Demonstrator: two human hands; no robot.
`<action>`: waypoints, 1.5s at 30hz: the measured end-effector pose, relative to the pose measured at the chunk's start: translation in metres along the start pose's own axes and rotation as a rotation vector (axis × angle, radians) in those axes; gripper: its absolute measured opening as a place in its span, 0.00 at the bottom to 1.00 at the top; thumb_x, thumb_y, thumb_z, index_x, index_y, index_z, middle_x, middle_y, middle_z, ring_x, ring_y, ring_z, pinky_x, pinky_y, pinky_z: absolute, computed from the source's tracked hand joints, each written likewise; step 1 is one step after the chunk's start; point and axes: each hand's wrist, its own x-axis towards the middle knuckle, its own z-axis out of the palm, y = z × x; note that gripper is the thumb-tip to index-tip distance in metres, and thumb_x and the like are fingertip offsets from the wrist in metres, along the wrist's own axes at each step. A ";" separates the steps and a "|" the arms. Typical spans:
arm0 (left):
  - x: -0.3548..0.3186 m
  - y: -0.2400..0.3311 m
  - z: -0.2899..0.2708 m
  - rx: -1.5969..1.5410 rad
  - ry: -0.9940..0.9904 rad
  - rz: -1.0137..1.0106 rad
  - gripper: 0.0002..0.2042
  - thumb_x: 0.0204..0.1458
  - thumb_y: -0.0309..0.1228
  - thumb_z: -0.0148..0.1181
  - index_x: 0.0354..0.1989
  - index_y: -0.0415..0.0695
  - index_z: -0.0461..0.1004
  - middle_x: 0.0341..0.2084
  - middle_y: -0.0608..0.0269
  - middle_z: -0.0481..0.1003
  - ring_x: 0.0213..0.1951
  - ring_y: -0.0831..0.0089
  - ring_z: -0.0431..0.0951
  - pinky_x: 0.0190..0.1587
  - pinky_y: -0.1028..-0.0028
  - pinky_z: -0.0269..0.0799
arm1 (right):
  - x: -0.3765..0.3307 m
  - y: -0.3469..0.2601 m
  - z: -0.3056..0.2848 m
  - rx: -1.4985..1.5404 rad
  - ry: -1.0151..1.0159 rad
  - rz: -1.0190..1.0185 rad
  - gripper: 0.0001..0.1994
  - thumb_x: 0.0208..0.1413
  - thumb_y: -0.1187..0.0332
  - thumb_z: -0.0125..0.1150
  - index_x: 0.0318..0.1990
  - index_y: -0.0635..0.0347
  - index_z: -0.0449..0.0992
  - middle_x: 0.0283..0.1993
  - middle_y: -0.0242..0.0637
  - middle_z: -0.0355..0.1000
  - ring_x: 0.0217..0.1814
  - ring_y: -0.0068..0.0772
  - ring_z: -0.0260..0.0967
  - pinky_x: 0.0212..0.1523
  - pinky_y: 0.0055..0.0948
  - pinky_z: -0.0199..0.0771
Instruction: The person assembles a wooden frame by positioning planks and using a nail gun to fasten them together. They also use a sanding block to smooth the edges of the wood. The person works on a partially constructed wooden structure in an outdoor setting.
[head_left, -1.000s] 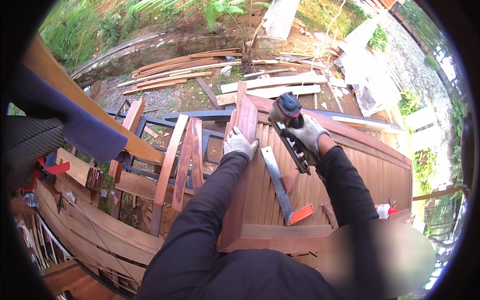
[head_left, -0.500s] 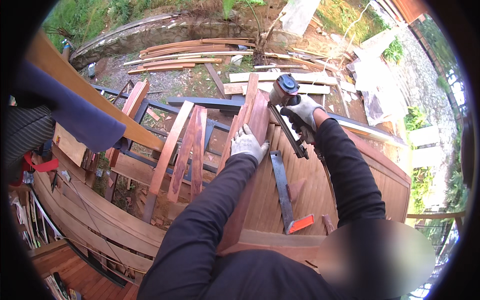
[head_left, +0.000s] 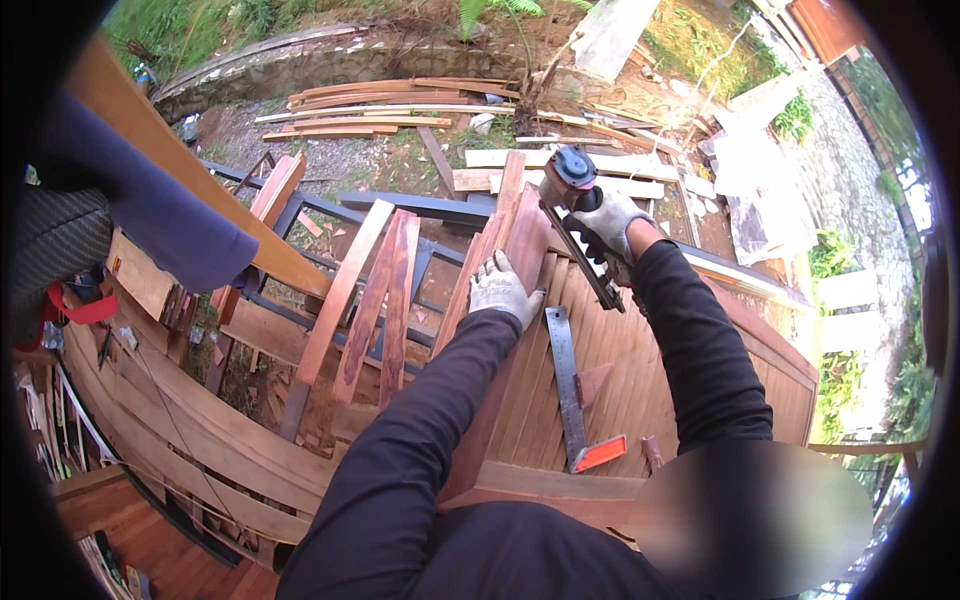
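My left hand (head_left: pixel 500 289), in a pale work glove, is closed over a long reddish-brown wooden board (head_left: pixel 524 232), its thumb out toward the right. The board slants away from my body. My right hand (head_left: pixel 607 222), gloved in white and dark grey, grips a nail gun (head_left: pixel 571 172) by its handle. The gun's long dark magazine (head_left: pixel 580 255) slants down to the right. Its nose is close to the board's far part; whether they touch, I cannot tell. A steel try square (head_left: pixel 565 370) with an orange-edged stock lies right of the board, beside a small wood offcut (head_left: pixel 594 384).
A slatted wooden panel (head_left: pixel 630 350) lies under the square. Several upright boards (head_left: pixel 345 290) and a dark metal frame (head_left: pixel 425 207) stand to the left. A person's purple sleeve (head_left: pixel 180 220) and an orange-brown beam (head_left: pixel 215 190) enter there. Timber (head_left: pixel 390 110) is piled beyond.
The view has shifted slightly. My left hand keeps its hold on the board, and the nail gun stays in my right hand at almost the same place.
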 end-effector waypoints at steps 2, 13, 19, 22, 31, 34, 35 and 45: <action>0.001 0.001 0.002 -0.014 -0.003 0.003 0.52 0.51 0.53 0.66 0.73 0.28 0.45 0.66 0.34 0.62 0.68 0.49 0.64 0.70 0.59 0.57 | 0.005 -0.002 0.002 0.036 0.019 0.009 0.18 0.55 0.55 0.64 0.44 0.61 0.81 0.34 0.42 0.81 0.34 0.34 0.79 0.37 0.35 0.79; 0.004 -0.004 0.004 -0.033 -0.005 -0.006 0.52 0.50 0.52 0.66 0.73 0.28 0.45 0.66 0.33 0.61 0.68 0.48 0.63 0.70 0.60 0.58 | 0.009 -0.049 0.019 0.120 -0.160 0.055 0.12 0.57 0.63 0.65 0.42 0.60 0.79 0.27 0.35 0.76 0.21 0.30 0.74 0.20 0.32 0.78; 0.006 0.000 0.004 -0.078 -0.033 0.009 0.53 0.51 0.53 0.67 0.73 0.29 0.45 0.68 0.36 0.59 0.71 0.48 0.59 0.73 0.54 0.51 | 0.017 -0.017 0.017 0.016 -0.003 -0.121 0.10 0.56 0.65 0.66 0.42 0.60 0.77 0.26 0.34 0.74 0.22 0.25 0.71 0.23 0.28 0.72; 0.004 -0.008 0.009 -0.067 -0.019 -0.008 0.52 0.52 0.53 0.66 0.73 0.29 0.45 0.69 0.36 0.58 0.71 0.48 0.59 0.73 0.55 0.52 | -0.019 -0.037 -0.010 0.196 0.022 0.067 0.12 0.55 0.65 0.69 0.42 0.60 0.77 0.26 0.34 0.75 0.20 0.27 0.72 0.21 0.29 0.75; 0.001 0.000 0.001 -0.013 -0.006 -0.014 0.52 0.52 0.53 0.66 0.73 0.29 0.45 0.67 0.36 0.62 0.69 0.50 0.64 0.71 0.60 0.57 | -0.037 0.004 -0.005 0.428 -0.032 0.151 0.15 0.52 0.63 0.72 0.40 0.64 0.76 0.24 0.37 0.73 0.17 0.31 0.72 0.18 0.33 0.75; 0.001 0.002 -0.002 -0.009 -0.010 -0.015 0.51 0.52 0.54 0.65 0.73 0.30 0.45 0.66 0.36 0.62 0.68 0.50 0.65 0.71 0.60 0.57 | -0.032 0.007 -0.002 0.342 -0.058 0.149 0.13 0.54 0.64 0.71 0.37 0.64 0.76 0.23 0.37 0.73 0.17 0.32 0.72 0.18 0.34 0.75; 0.000 0.002 -0.002 -0.004 -0.009 -0.018 0.51 0.52 0.54 0.65 0.73 0.30 0.45 0.66 0.36 0.63 0.68 0.50 0.65 0.71 0.59 0.57 | -0.032 0.004 -0.001 0.343 -0.064 0.148 0.12 0.54 0.64 0.70 0.36 0.64 0.76 0.23 0.37 0.73 0.17 0.32 0.72 0.18 0.34 0.75; -0.001 0.002 -0.004 -0.051 -0.065 -0.029 0.52 0.52 0.55 0.66 0.73 0.31 0.45 0.69 0.37 0.59 0.71 0.49 0.59 0.73 0.56 0.52 | -0.030 0.007 -0.003 0.326 -0.092 0.176 0.10 0.57 0.64 0.67 0.34 0.64 0.78 0.22 0.37 0.74 0.17 0.33 0.73 0.18 0.34 0.76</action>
